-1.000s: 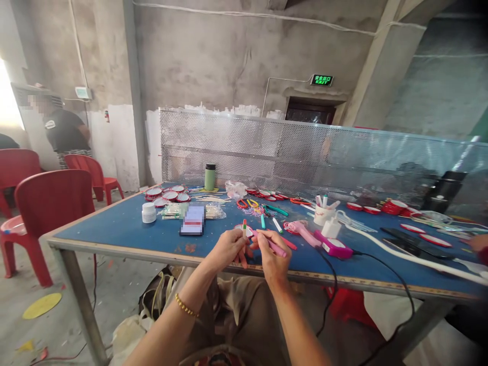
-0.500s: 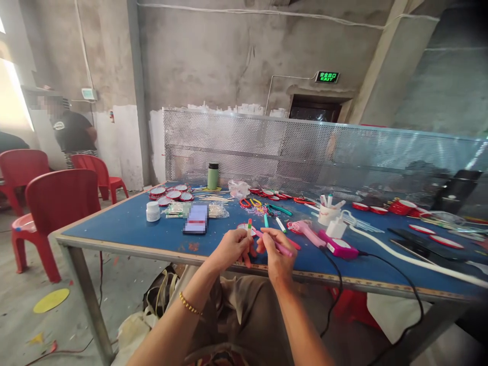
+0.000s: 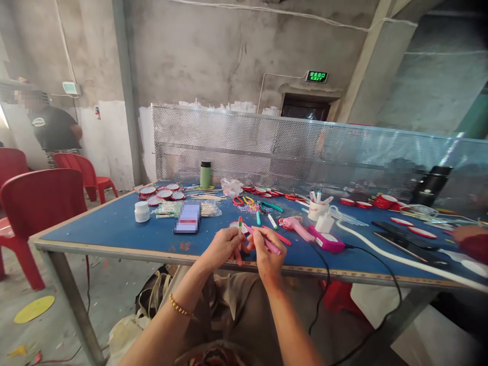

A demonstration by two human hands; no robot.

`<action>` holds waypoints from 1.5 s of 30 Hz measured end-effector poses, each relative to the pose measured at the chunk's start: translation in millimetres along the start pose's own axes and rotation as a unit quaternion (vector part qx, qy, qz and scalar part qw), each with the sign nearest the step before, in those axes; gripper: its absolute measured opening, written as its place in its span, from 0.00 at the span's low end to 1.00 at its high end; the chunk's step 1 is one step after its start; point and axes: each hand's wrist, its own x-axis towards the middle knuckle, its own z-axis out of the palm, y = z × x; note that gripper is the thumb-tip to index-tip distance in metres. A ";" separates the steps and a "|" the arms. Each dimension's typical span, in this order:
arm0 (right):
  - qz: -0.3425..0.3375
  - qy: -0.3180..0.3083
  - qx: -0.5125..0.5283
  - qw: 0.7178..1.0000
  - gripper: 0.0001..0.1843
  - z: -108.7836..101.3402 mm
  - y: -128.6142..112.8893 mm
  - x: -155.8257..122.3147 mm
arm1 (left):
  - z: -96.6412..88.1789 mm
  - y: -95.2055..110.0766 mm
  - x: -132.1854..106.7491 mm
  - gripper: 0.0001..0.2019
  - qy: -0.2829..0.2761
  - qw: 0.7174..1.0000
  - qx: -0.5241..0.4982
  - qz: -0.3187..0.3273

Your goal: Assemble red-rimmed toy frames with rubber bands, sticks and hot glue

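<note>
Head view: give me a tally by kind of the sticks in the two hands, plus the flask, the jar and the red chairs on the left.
Pink stick, in the grip of the right hand: 1
Red-and-green-tipped stick, in the left hand: 1
Green flask: 1
White jar: 1
Red chairs: 3
Total: 7

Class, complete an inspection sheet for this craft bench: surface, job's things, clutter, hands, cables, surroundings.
Surface: blue table, scuffed near front edge.
Job's things: red-and-green-tipped stick; pink pen.
Clutter: white jar, green flask, red-rimmed discs, cup of pens, pink device.
Hands: left hand pinches the stick upright; right hand grips the pink pen.
Cables: black cable runs from the pink device over the table edge; white tube lies across the right side.
Surroundings: perforated metal screen, red chairs, a person standing far left, exit sign.
</note>
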 end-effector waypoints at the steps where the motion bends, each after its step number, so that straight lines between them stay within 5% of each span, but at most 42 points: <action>1: -0.003 0.000 -0.004 1.000 0.09 0.0 0.8 -0.4 | -0.1 0.6 -0.1 0.17 -0.002 1.000 -0.001 -0.001; 24: -0.071 -0.067 -0.093 0.991 0.09 -3.3 3.4 -2.6 | -2.4 -1.4 -0.4 0.18 -0.009 0.999 0.038 0.014; 45: -0.089 -0.067 -0.125 0.986 0.09 -3.9 6.9 -1.3 | -0.7 1.1 1.1 0.18 -0.011 0.999 0.045 0.028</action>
